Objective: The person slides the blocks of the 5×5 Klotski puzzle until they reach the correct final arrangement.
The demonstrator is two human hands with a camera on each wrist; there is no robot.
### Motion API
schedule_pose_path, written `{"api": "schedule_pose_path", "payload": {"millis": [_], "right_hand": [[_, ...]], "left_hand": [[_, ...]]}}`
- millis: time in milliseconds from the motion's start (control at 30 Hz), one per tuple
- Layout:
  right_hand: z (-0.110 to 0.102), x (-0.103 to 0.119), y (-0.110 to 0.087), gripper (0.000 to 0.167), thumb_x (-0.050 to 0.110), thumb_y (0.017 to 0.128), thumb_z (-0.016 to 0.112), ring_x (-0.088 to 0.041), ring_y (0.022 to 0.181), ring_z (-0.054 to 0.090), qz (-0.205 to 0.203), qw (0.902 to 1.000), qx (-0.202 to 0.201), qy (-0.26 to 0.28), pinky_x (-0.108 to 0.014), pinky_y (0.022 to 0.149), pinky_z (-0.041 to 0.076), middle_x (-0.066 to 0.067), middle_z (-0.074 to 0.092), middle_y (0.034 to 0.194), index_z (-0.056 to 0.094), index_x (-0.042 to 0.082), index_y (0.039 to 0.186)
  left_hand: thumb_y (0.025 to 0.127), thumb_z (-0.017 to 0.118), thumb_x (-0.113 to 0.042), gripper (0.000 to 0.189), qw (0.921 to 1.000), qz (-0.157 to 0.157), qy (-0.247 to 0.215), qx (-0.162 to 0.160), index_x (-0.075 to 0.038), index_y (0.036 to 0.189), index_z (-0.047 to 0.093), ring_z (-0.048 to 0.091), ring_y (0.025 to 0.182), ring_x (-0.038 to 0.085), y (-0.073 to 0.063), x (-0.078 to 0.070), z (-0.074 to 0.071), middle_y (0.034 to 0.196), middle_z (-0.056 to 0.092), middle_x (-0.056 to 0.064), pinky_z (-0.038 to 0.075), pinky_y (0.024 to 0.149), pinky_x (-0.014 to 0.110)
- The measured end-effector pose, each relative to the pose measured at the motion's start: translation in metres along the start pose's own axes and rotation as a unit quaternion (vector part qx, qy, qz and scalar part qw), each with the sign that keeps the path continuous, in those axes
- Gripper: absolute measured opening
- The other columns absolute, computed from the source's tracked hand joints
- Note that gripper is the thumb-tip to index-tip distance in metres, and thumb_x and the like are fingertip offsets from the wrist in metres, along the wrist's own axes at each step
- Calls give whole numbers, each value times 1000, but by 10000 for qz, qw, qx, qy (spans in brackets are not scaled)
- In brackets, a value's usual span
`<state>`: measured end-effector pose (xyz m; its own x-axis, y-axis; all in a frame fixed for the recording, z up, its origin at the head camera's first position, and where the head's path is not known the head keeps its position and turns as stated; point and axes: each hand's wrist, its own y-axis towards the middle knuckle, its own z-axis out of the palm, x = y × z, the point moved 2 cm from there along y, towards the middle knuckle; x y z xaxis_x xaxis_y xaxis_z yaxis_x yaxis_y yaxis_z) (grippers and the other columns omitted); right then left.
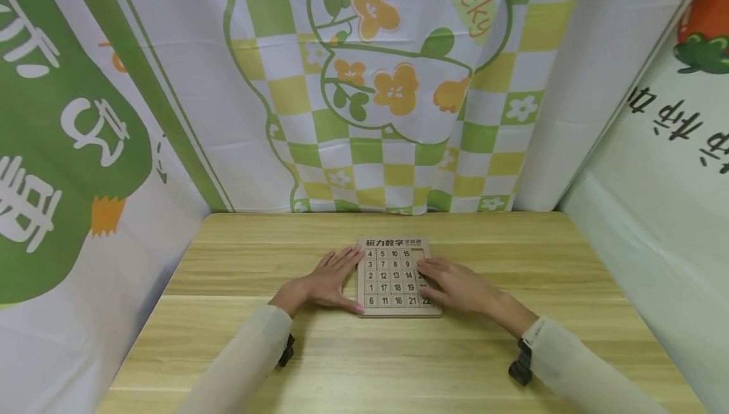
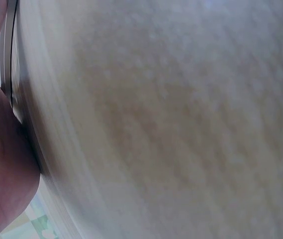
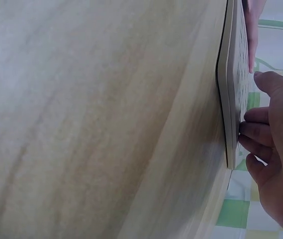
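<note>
A wooden sliding number puzzle lies flat in the head view, its rows of numbered tiles set in a frame with printed characters along the top. The tile space in its top right corner is bare. My left hand rests along the left edge, thumb and fingers spread, with fingertips touching the frame. Over the right-hand column is my right hand, its fingertips on the tiles and covering some of them. The right wrist view shows this hand's fingers slightly bent against the puzzle's face. Only part of the left hand appears in the left wrist view.
The puzzle sits on a light wood-grain table. Behind it hangs a green and yellow checked curtain, with printed cloth walls on both sides. Each wrist carries a small black device, such as the right one.
</note>
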<state>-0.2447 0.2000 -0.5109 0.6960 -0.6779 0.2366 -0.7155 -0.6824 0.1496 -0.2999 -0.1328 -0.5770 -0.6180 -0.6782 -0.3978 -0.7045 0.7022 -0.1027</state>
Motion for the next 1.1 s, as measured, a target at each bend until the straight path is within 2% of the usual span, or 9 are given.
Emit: {"api": "schedule_pose_path", "payload": {"millis": [300,600,933,1100], "right_hand": [[0,-1,1,57,34,104,69,-46,137,56,0,10000,-57,4,-59,116,45,-27,58,149,60,-6,144],[-7,7,11,54,28,104,69,-45,138,56,-219,9995,-200,112,-59,116,45,-28,58,150,60,-7,143],[-1,20,35,57,31,106,66,-47,140,53,-468,9986,98,221,-62,117,43,-27,57,151,57,-8,146],[4,23,46,59,34,107,64,-46,143,51,-411,9983,251,317,-60,118,43,-25,54,155,54,-5,150]], "left_hand": [[74,61,-96,141,10000,-1,52,29,-19,172,-4,-7,165,24,1,-1,-2,179,-8,4,-6,131,56],[74,61,-95,140,9999,-18,105,20,-19,172,-5,-7,165,24,1,0,-1,179,-9,3,-5,131,56],[73,63,-95,141,9998,-52,189,15,-21,171,-6,-9,164,22,3,5,4,178,-11,1,-6,130,56],[74,62,-95,141,9999,2,110,-31,-19,172,-4,-7,165,24,2,4,4,179,-9,2,-4,131,57]]}}
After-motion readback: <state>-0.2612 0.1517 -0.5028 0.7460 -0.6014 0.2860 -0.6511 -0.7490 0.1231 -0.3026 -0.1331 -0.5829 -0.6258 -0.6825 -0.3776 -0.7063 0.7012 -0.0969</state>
